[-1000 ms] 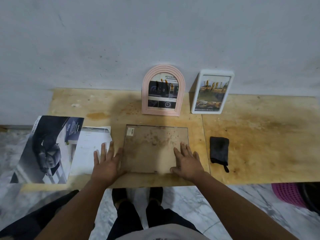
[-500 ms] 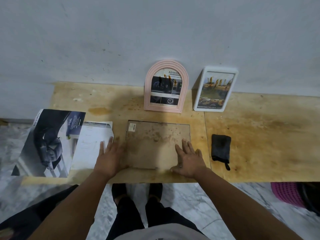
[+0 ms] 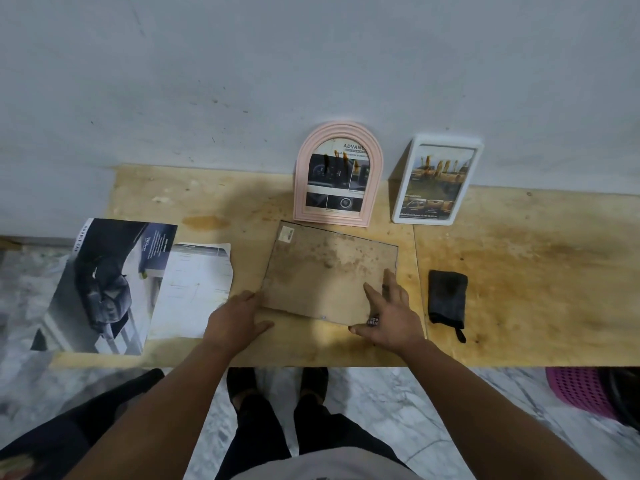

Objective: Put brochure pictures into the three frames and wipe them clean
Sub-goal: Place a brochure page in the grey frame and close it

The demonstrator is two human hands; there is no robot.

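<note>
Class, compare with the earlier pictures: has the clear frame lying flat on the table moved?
Yes. The clear frame has turned anticlockwise: its edges, once parallel to the table's front edge, now sit askew.

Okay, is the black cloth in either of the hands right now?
No, the black cloth lies untouched on the table, right of the right hand.

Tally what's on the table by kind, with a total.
Picture frames: 3, the pink arched frame, the white frame and the clear frame lying flat
Brochure sheets: 2, the dark car brochure and the white page
Cloths: 1, the black cloth
Total: 6
</note>
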